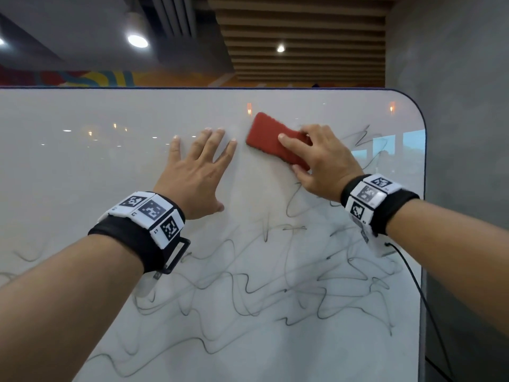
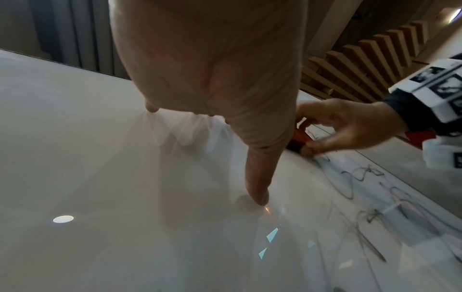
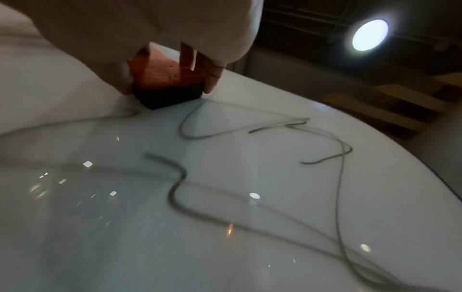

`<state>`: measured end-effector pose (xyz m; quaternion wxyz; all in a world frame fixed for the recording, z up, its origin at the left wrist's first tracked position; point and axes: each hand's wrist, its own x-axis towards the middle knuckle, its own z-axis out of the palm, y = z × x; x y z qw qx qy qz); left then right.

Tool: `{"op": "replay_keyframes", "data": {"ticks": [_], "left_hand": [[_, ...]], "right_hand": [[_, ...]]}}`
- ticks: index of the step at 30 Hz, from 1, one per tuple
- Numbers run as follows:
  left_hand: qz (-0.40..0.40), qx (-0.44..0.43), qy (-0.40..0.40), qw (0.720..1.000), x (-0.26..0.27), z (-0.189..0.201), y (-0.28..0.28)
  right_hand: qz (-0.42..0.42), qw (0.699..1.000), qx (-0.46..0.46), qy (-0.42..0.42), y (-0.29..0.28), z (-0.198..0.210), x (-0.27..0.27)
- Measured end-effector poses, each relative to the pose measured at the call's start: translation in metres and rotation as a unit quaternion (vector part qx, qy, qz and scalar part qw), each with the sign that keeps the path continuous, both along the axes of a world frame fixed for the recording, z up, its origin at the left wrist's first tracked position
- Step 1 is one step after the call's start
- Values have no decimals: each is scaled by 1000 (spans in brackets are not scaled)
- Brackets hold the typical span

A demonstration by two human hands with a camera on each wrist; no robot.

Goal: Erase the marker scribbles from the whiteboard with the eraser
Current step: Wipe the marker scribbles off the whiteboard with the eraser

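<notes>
A white whiteboard (image 1: 82,166) fills the head view, with dark marker scribbles (image 1: 261,293) over its lower and right parts. My right hand (image 1: 319,161) grips a red eraser (image 1: 271,137) with a black felt base, pressed flat on the board near the top. In the right wrist view the eraser (image 3: 165,79) sits between thumb and fingers, with scribbles (image 3: 250,130) just beside it. My left hand (image 1: 198,166) lies flat on the board with spread fingers, just left of the eraser. The left wrist view shows its thumb (image 2: 257,177) touching the board and the right hand (image 2: 350,126).
The board's rounded top right corner (image 1: 413,106) and right edge stand close to a grey wall (image 1: 468,133). A thin black cable (image 1: 421,293) hangs from my right wristband. The board's upper left part carries only faint smears and light reflections.
</notes>
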<state>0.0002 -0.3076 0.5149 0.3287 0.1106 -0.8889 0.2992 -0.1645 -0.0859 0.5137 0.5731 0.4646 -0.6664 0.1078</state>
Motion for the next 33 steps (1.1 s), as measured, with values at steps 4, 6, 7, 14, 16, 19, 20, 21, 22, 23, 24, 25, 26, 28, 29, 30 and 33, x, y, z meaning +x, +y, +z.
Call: {"op": "replay_keyframes", "data": {"ticks": [4,6,7,14,16,19,20,21,22,23,24,25,26,28,29,30,33], "left_hand": [[-1,-1,0,1000,1,1,0],[3,-1,-3,1000,1,1,1],[4,-1,-3,1000,1,1,1],[4,9,-10,1000,-1,1,3],[2,12,-8,1000,-2,1,4],[7,4,-13,1000,-2,1,7],[6,-2,-15,1000,-2,2,9],[5,-8,-17,1000,-3,2,10],[3,-13,-19,1000,-4,3,12],[-1,-17,-20,1000,-6,3,15],[-4,-20,-21,1000,-7,2,17],[-6,-22,-23,999,-10,2,19],[-6,-23,-27,999,-11,2,20],[-3,-22,-30,999,-15,1,22],[1,-24,-29,999,-17,1,23],[5,-26,-30,999,-17,1,22],[7,-26,-29,999,-19,1,22]], "right_hand": [[11,988,139,72,2,-39,-5],[-4,983,162,85,11,-30,-9],[-8,987,142,77,15,-20,-12],[-21,1000,18,4,23,-8,-12],[-1,992,112,51,17,-34,-12],[-14,982,175,68,21,-32,-15],[-13,986,156,62,23,-22,-17],[-10,992,121,42,26,-10,-18],[-12,997,75,14,30,1,-18],[-20,999,29,-15,32,10,-19],[-30,999,-9,-38,32,12,-19],[-36,998,-37,-45,30,10,-18],[-37,998,-47,-37,26,2,-17],[-28,1000,-9,-2,19,-18,-16],[-22,999,28,19,18,-27,-18],[-21,997,68,38,21,-29,-20],[-33,992,109,60,34,-9,-27]]}}
